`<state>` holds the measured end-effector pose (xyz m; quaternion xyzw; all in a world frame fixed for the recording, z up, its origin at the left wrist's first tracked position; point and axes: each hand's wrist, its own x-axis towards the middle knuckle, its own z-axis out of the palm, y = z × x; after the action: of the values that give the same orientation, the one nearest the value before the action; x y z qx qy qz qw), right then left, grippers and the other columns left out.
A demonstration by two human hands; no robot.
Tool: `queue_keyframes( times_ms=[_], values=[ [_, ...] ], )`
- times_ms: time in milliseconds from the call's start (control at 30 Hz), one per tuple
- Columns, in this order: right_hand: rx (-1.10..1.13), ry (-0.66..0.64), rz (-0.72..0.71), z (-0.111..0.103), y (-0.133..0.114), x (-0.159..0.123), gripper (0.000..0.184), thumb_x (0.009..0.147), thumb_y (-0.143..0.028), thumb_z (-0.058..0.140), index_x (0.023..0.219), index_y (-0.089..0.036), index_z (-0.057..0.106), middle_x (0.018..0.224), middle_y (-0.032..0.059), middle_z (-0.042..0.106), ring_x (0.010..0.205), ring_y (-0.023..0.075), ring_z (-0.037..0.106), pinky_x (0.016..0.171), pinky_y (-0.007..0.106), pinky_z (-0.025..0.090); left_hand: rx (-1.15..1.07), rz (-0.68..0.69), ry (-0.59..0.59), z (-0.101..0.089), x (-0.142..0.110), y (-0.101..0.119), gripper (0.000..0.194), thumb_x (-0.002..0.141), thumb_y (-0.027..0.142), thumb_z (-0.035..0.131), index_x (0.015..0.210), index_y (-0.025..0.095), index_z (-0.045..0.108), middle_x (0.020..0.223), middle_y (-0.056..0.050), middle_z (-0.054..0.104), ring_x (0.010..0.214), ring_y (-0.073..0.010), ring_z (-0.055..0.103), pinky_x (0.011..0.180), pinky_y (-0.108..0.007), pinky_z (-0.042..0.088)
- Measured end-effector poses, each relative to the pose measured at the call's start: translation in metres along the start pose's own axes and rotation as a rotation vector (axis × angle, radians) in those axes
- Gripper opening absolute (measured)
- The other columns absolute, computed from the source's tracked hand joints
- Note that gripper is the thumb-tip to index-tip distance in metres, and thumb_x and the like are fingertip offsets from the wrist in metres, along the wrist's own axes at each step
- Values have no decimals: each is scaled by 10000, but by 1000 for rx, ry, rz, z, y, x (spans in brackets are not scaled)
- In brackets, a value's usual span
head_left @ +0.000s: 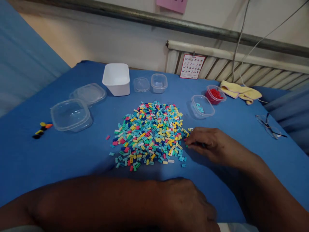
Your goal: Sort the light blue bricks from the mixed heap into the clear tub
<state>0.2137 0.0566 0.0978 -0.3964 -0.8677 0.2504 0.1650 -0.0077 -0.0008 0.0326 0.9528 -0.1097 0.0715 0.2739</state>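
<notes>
A wide pile of small toy building bricks (149, 133), in turquoise, yellow, pink, green, navy and white, lies on the blue-covered table. At its right edge is my right hand (210, 143), thumb and forefinger drawn together in a pinch among a few bricks. Bits of red and green show by the fingertips, but what they grip is unclear. My left hand (185, 204) rests low in front of the pile with its back toward me; its fingers are hidden. The left forearm stretches across the near edge of the table.
Right of the pile stand a clear tub (202, 107) with turquoise bricks and a tub of red bricks (215, 94). Farther out lie a yellow cloth (240, 91) and eyeglasses (271, 127). A white bin (117, 80), small clear tub (159, 83) and large clear container (71, 115) stand behind and left.
</notes>
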Motion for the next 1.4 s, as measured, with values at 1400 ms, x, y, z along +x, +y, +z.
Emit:
queue_keyframes(
  times_ms=[1400],
  values=[
    [-252, -118, 117, 30, -29, 5, 152, 1094, -254, 586, 1173, -191, 699, 1112, 115, 722, 1010, 274, 701, 845, 406, 523, -19, -2, -10, 2, 3, 0, 128, 951, 301, 786, 990, 210, 705, 1041, 8, 749, 839, -186, 675, 521, -371, 466]
  ],
)
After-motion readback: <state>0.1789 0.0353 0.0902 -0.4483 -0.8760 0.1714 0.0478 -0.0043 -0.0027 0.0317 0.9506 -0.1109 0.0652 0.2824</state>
